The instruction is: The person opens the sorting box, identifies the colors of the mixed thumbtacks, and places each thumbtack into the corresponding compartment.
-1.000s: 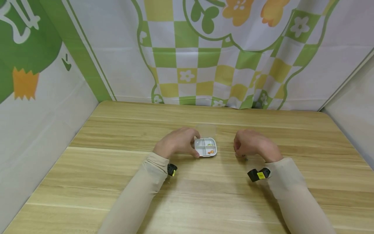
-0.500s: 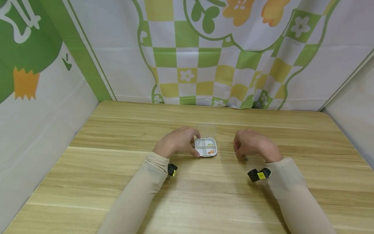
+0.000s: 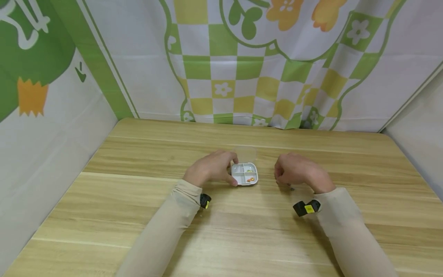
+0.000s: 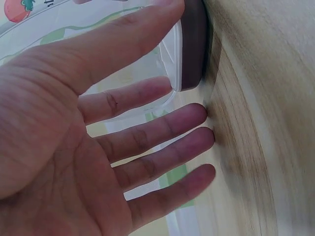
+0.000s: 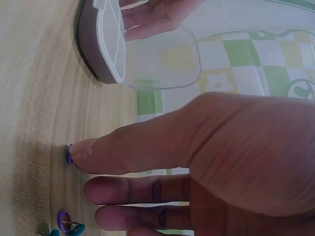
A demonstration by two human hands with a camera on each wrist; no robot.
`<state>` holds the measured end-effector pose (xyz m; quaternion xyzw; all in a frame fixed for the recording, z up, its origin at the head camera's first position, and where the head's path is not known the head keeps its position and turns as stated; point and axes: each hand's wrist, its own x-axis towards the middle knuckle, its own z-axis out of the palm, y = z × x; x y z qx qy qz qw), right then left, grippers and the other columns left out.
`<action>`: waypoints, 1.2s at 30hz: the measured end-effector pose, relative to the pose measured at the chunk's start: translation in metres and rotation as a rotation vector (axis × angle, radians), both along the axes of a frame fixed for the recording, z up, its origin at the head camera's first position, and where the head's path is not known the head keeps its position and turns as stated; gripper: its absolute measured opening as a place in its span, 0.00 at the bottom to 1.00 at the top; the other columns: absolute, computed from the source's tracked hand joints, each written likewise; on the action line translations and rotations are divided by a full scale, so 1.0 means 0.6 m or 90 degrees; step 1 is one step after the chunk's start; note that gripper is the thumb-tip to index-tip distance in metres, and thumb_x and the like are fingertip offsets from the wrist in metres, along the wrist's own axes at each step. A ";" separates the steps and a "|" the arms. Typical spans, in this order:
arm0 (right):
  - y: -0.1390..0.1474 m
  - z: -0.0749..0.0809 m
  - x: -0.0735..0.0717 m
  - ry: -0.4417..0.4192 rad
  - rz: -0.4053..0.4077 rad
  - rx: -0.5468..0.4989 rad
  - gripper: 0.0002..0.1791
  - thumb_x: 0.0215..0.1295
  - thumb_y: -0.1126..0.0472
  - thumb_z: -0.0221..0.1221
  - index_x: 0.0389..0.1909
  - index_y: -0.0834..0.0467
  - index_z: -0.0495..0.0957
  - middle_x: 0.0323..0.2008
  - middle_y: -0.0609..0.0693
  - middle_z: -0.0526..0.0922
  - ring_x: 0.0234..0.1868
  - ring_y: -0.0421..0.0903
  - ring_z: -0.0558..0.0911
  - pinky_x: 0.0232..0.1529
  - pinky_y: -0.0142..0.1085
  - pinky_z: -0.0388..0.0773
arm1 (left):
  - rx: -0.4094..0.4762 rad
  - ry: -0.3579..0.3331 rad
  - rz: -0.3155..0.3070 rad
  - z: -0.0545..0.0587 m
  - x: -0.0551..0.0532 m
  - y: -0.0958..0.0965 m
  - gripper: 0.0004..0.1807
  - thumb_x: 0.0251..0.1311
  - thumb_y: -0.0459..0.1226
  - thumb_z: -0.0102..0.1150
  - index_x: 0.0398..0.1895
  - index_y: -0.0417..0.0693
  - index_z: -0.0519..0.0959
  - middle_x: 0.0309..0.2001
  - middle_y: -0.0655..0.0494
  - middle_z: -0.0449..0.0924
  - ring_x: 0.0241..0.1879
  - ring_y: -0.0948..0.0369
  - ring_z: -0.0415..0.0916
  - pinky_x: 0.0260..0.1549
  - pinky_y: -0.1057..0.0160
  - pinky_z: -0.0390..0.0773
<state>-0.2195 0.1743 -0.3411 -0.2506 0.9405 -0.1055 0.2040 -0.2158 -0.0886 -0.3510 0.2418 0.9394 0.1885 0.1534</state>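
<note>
My left hand holds the left side of a small white four-compartment pill box between thumb and index finger; its other fingers extend apart in the left wrist view. The box's clear lid is raised at the back. Small orange pieces lie in the front right compartment, yellow ones in the back right. To the right, my right hand reaches down to the table, pinching a purple thumbtack at the thumb tip. The index fingertip is hidden behind the thumb.
Near the right fingers lie a purple thumbtack and a teal one, with another teal piece at the frame's edge. The wooden table ends at a patterned curtain; pale walls flank it.
My right hand has shifted very slightly left. The head view has moved a little; the left hand still holds the pill box.
</note>
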 end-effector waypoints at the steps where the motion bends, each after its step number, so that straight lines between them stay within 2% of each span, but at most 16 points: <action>1: -0.001 0.000 0.000 0.000 -0.002 -0.001 0.09 0.56 0.69 0.61 0.22 0.52 0.82 0.20 0.43 0.78 0.23 0.41 0.74 0.27 0.35 0.70 | 0.001 0.000 -0.001 0.000 0.000 0.000 0.34 0.49 0.45 0.81 0.57 0.43 0.78 0.46 0.51 0.79 0.46 0.57 0.74 0.49 0.55 0.75; 14: -0.005 0.001 0.002 0.027 0.014 -0.029 0.10 0.57 0.69 0.62 0.22 0.52 0.83 0.20 0.42 0.77 0.23 0.40 0.73 0.28 0.35 0.70 | 0.008 0.003 -0.007 0.000 -0.001 0.000 0.33 0.48 0.44 0.81 0.57 0.42 0.78 0.42 0.51 0.79 0.42 0.57 0.73 0.47 0.55 0.75; 23: -0.008 -0.001 0.002 0.027 0.019 -0.033 0.09 0.61 0.68 0.62 0.26 0.51 0.84 0.23 0.42 0.79 0.25 0.41 0.75 0.29 0.35 0.72 | 0.004 0.015 -0.008 -0.001 -0.002 0.001 0.34 0.46 0.44 0.82 0.57 0.43 0.79 0.49 0.51 0.80 0.51 0.55 0.74 0.55 0.52 0.74; 28: -0.009 -0.002 0.001 0.038 0.033 -0.038 0.09 0.61 0.68 0.62 0.25 0.51 0.84 0.24 0.42 0.79 0.25 0.40 0.74 0.29 0.36 0.73 | 0.000 0.016 -0.008 -0.001 -0.003 0.001 0.34 0.46 0.44 0.82 0.58 0.43 0.79 0.48 0.52 0.80 0.49 0.55 0.74 0.54 0.53 0.74; 32: -0.010 -0.004 0.000 0.033 0.030 -0.040 0.08 0.61 0.67 0.62 0.27 0.51 0.85 0.26 0.42 0.81 0.26 0.41 0.76 0.30 0.36 0.74 | -0.001 0.013 -0.005 0.000 -0.003 0.001 0.34 0.46 0.44 0.82 0.58 0.44 0.79 0.45 0.52 0.80 0.47 0.55 0.74 0.52 0.53 0.75; 36: -0.011 -0.004 0.001 0.034 0.021 -0.051 0.08 0.62 0.67 0.62 0.27 0.52 0.85 0.26 0.42 0.80 0.26 0.41 0.76 0.30 0.36 0.74 | -0.003 0.011 -0.004 0.001 -0.001 0.001 0.35 0.47 0.44 0.82 0.58 0.43 0.79 0.46 0.52 0.80 0.49 0.55 0.73 0.53 0.52 0.74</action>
